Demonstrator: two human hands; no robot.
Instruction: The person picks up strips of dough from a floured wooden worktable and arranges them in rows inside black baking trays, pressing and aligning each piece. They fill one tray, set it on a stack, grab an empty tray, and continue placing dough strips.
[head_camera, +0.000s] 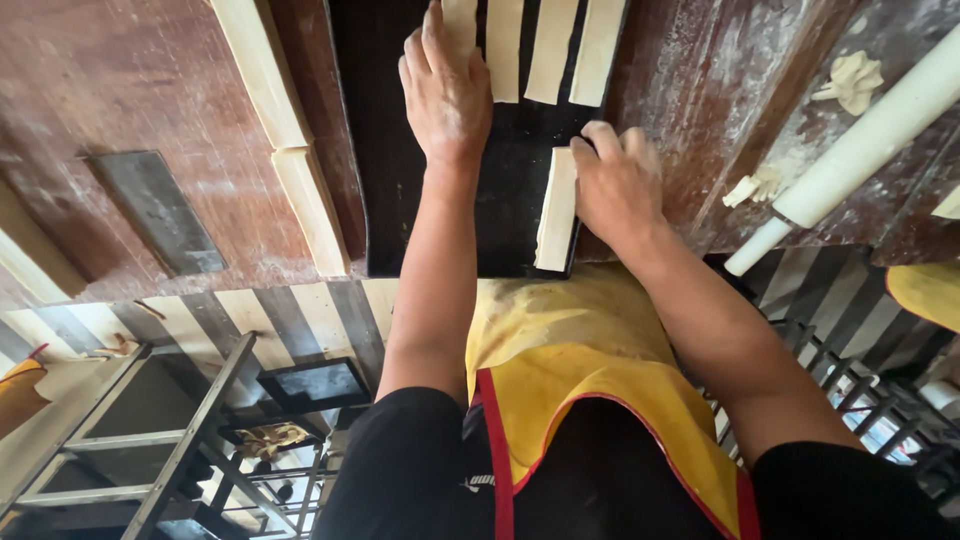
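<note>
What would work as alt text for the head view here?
A person's left hand and right hand lay pale dough strips in a row on a black tray on a floury wooden table; a white rolling pin lies at right.

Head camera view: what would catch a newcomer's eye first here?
Two bare hands work pale dough strips on a black tray at the centre: the left hand presses a strip near the top, the right hand touches a strip at the tray's near edge. A white rolling pin lies on the floury wooden table at right, and a yellow apron fills the foreground.
</note>
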